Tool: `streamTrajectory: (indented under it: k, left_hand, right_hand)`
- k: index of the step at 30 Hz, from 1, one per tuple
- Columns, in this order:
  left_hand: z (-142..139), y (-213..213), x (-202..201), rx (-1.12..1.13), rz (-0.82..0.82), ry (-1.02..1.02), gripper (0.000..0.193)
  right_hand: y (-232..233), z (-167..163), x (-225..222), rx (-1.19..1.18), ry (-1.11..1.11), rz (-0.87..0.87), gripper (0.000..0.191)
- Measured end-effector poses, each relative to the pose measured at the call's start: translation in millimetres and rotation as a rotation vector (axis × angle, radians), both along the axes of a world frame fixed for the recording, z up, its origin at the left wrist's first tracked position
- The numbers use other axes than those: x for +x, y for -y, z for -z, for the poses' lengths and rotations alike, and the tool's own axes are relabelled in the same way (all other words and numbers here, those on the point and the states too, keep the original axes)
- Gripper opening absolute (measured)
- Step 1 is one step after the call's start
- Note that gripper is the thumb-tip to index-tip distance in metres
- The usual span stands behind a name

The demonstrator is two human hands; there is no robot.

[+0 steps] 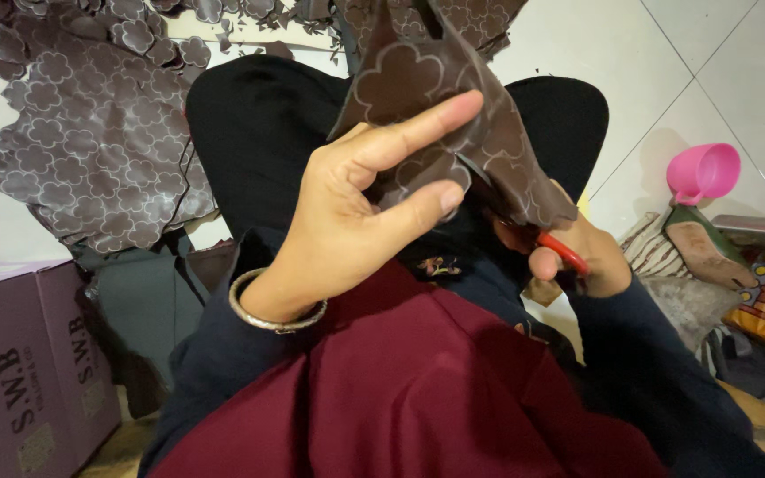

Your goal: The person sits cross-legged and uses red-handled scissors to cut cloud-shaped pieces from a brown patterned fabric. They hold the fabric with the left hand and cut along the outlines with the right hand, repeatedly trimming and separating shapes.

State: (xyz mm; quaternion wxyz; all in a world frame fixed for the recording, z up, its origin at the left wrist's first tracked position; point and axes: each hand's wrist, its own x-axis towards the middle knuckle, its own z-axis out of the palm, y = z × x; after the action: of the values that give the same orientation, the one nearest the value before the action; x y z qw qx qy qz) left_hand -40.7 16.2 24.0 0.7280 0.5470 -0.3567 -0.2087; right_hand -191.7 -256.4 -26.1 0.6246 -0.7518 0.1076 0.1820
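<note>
Left hand (347,212) pinches brown patterned sheet (453,115); purple box (19,354) left.

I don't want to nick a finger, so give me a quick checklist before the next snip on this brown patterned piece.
1. Left hand pinches the brown patterned piece between thumb and forefinger: ok.
2. Right hand grips the red-handled scissors: ok.
3. Blades visible: not ok, hidden behind the piece.
4. Left fingertips clear of the blades: cannot tell.
5. Traced flower outline visible on the piece: ok.
</note>
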Motion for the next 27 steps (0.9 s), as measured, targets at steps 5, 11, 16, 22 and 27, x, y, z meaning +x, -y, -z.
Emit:
streamTrajectory:
  k: [5,11,16,22,27]
  left_hand:
    - [1.8,2.2,-1.8,-0.022,-0.032,-0.033,0.042]
    - [-12.9,-0.1,5.0,0.051,-0.033,0.038,0.048]
    - [-18.9,2.9,4.2,0.105,-0.106,0.067,0.05]
    - [-14.0,7.7,0.4,0.062,-0.2,0.17,0.052]
    - [-11.2,7.2,-0.4,0.127,-0.133,0.019,0.052]
  right_hand:
    - [-2.2,3.9,4.0,0.118,0.039,-0.027,0.125]
    - [-2.1,3.5,-2.6,0.028,-0.003,-0.035,0.122]
    - [2.8,1.9,3.1,-0.197,0.043,-0.226,0.112]
    - [3.4,-12.6,6.4,-0.176,-0.023,-0.291,0.111]
    - [-1.4,-12.5,6.2,-0.176,0.018,-0.249,0.108]
